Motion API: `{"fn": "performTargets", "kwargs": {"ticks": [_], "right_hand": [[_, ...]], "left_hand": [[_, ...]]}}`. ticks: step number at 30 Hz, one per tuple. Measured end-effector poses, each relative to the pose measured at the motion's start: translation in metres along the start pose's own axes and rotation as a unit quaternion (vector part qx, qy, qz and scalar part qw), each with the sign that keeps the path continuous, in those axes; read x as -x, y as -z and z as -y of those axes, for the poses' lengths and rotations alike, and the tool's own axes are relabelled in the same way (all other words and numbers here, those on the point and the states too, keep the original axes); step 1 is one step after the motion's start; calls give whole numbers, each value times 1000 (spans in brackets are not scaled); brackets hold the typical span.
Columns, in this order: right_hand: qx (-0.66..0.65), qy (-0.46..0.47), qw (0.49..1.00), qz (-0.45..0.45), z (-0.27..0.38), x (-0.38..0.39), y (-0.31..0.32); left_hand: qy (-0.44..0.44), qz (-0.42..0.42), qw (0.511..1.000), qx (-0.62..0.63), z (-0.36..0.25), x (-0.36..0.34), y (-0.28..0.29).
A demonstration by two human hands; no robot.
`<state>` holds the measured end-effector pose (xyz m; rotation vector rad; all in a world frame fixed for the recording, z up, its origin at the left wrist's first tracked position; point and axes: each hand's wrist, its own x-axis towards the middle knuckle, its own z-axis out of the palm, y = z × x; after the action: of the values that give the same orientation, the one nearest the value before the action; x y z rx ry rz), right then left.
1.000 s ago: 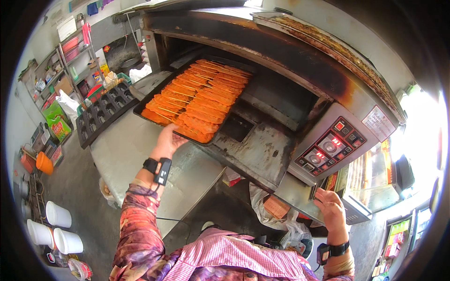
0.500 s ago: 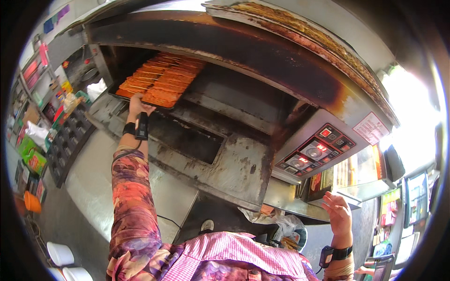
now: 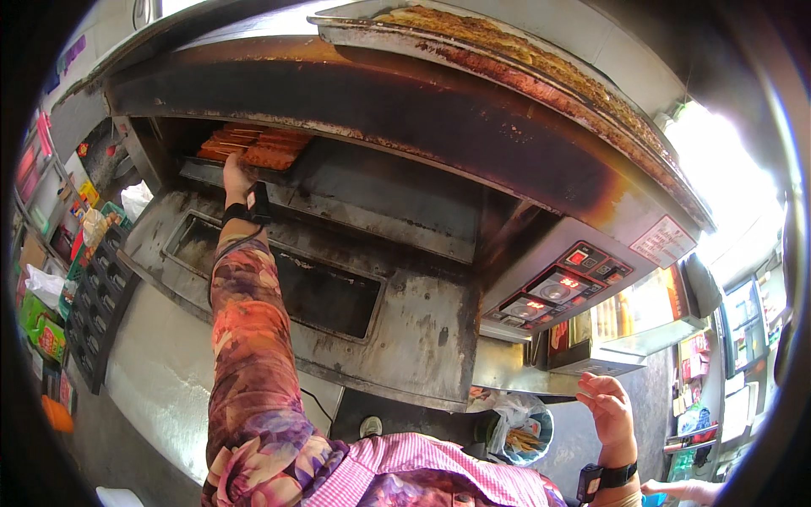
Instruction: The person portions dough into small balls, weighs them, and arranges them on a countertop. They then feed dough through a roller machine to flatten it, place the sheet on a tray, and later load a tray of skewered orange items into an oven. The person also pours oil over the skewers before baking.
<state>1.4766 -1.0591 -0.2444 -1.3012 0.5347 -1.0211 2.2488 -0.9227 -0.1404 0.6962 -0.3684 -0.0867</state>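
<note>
A dark tray of orange-red meat skewers [image 3: 269, 152] lies inside the open oven [image 3: 397, 194], toward its left side. Its near edge is in the grip of my left hand [image 3: 238, 179], with that arm stretched far forward. Part of the tray and some skewers are hidden under the oven's upper front. My right hand [image 3: 606, 406] is raised at the lower right, below the oven's control panel [image 3: 562, 287]. It holds nothing, and its fingers are apart and loosely bent.
Above the oven sits a stained metal tray of browned food [image 3: 507, 51]. The oven's metal front ledge [image 3: 422, 338] has rectangular openings. A lined bin [image 3: 519, 431] with used sticks stands below. At left is a black moulded rack [image 3: 97, 304]; another person's arm [image 3: 684, 490] shows lower right.
My left hand has moved forward with the tray, which now sits deeper in the oven. The head view has shifted. My right hand stays raised.
</note>
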Motion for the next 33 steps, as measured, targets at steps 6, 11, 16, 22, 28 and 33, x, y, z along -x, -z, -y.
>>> {"fn": "performTargets", "kwargs": {"ticks": [6,11,16,22,28,33], "right_hand": [[12,-9,999,51,2,-4,0],[16,19,997,70,30,-13,-1],[183,93,978,41,94,-4,5],[119,307,940,88,205,4,-15],[155,429,887,75,286,8,-51],[338,636,693,-36,347,2,-89]], "left_hand": [[52,144,984,93,-43,133,-20],[203,428,878,63,-43,355,64],[559,200,805,15,57,491,129],[348,198,826,396,178,431,124],[286,119,912,268,193,410,111],[324,73,892,307,130,409,69]]}}
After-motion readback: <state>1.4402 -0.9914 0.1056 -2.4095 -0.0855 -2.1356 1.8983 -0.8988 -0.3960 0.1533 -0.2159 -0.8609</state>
